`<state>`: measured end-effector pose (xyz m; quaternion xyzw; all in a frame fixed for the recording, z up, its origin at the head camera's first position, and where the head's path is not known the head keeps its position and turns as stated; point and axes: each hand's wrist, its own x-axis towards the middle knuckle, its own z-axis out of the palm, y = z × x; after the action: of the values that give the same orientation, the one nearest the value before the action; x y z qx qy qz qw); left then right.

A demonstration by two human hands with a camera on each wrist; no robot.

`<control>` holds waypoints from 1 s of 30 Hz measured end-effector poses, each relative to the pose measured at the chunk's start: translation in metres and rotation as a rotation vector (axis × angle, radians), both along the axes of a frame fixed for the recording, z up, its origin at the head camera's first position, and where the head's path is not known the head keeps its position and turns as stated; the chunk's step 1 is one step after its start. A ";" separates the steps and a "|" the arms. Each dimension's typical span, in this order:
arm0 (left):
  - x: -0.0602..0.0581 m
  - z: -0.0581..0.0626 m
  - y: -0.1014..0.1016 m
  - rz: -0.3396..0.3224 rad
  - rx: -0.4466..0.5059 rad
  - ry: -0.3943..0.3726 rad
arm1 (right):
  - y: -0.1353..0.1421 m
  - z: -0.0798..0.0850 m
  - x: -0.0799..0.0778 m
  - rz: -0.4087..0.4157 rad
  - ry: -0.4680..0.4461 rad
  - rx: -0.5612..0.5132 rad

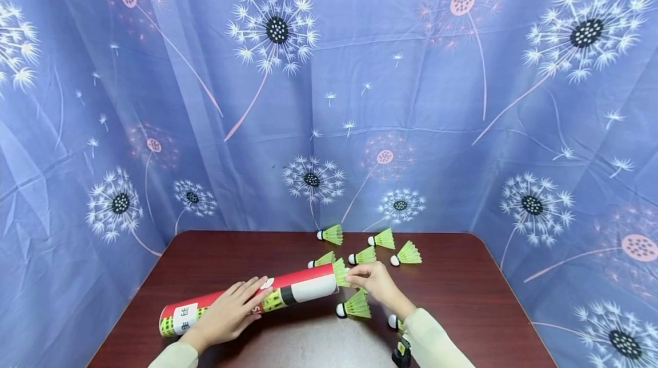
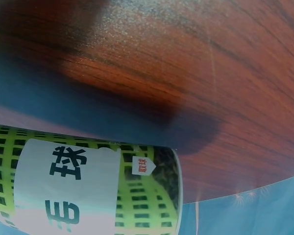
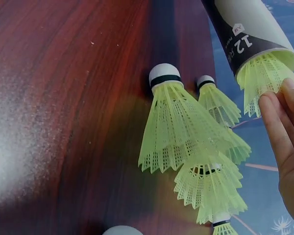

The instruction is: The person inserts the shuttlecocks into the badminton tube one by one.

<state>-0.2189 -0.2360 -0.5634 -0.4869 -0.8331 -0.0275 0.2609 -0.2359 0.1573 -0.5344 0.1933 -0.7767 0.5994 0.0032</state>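
Observation:
A red, white and yellow-green shuttlecock tube (image 1: 313,289) lies slanted across the left half of the table, its mouth toward the right. My left hand (image 1: 231,308) grips it around the middle from above, fingers over the far side and thumb on the near side. At the mouth, the yellow-green skirt of a shuttlecock (image 3: 269,78) sticks out. My right hand (image 1: 377,285) pinches that skirt's edge between thumb and fingers. The tube's other end (image 2: 157,196) shows in the left wrist view, where the left hand is out of sight.
Several loose yellow-green shuttlecocks with white heads lie on the dark red table (image 1: 488,299); one shuttlecock (image 1: 354,305) is just below the tube's mouth, another (image 1: 406,254) farther right. A small black device (image 1: 402,352) is by the right sleeve. A blue dandelion-print curtain (image 1: 349,99) hangs behind.

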 end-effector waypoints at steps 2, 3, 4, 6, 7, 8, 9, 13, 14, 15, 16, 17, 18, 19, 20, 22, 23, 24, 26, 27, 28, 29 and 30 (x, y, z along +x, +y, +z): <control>0.000 0.001 0.000 0.002 -0.001 -0.001 | -0.002 -0.001 0.000 0.010 0.005 -0.001; 0.000 0.001 0.000 0.003 -0.004 -0.003 | -0.003 -0.002 0.000 0.017 0.002 -0.007; 0.000 0.001 0.000 0.004 -0.007 -0.006 | -0.004 -0.002 0.001 0.021 -0.006 -0.010; 0.000 0.001 -0.001 0.002 -0.009 -0.001 | -0.007 0.004 0.005 0.027 -0.012 -0.005; 0.000 0.001 -0.001 0.001 -0.009 -0.002 | -0.008 0.008 0.008 0.030 -0.017 -0.002; 0.000 0.000 -0.001 0.002 -0.010 -0.001 | -0.010 0.013 0.011 0.033 -0.022 -0.003; 0.000 0.001 -0.001 0.001 -0.010 -0.002 | -0.011 0.018 0.014 0.034 -0.030 -0.004; 0.001 0.002 0.000 0.003 -0.008 -0.010 | -0.014 0.018 0.014 0.046 -0.033 -0.025; 0.001 0.002 0.000 0.003 -0.007 -0.012 | -0.014 0.013 0.012 0.052 -0.030 -0.038; 0.001 0.001 0.000 0.003 -0.007 -0.015 | -0.015 0.007 0.009 0.057 -0.028 -0.045; 0.000 0.001 0.001 0.003 -0.007 -0.012 | -0.015 0.001 0.006 0.062 -0.029 -0.052; 0.000 0.000 0.001 0.001 -0.006 -0.008 | -0.015 -0.003 0.004 0.067 -0.033 -0.056; 0.000 -0.001 0.001 0.000 -0.007 -0.005 | -0.016 -0.007 0.002 0.072 -0.037 -0.058; -0.001 -0.001 0.001 0.001 -0.008 -0.002 | -0.016 -0.008 0.002 0.076 -0.046 -0.061; -0.001 -0.002 0.001 0.001 -0.010 0.001 | -0.016 -0.009 0.002 0.074 -0.056 -0.056; 0.000 -0.004 0.001 0.000 -0.011 0.007 | -0.017 -0.008 0.003 0.069 -0.080 -0.053; 0.000 -0.004 0.001 0.000 -0.009 0.008 | -0.018 -0.008 0.003 0.067 -0.086 -0.050; 0.000 -0.004 0.001 0.004 -0.008 0.006 | -0.018 -0.008 0.003 0.064 -0.088 -0.051; 0.000 -0.004 0.001 0.007 -0.006 0.005 | -0.019 -0.007 0.003 0.059 -0.087 -0.039; 0.000 -0.004 0.001 0.007 -0.004 0.006 | -0.019 -0.007 0.003 0.058 -0.081 -0.032; 0.000 -0.004 0.001 0.009 -0.003 0.005 | -0.019 -0.006 0.003 0.057 -0.074 -0.024; -0.001 -0.004 0.001 0.008 0.001 0.003 | -0.020 -0.006 0.002 0.056 -0.063 -0.014; -0.001 -0.004 0.001 0.008 0.004 0.000 | -0.020 -0.006 0.002 0.057 -0.049 -0.005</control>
<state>-0.2196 -0.2349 -0.5673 -0.4832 -0.8349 -0.0282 0.2619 -0.2339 0.1370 -0.5404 0.2007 -0.7692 0.6058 -0.0324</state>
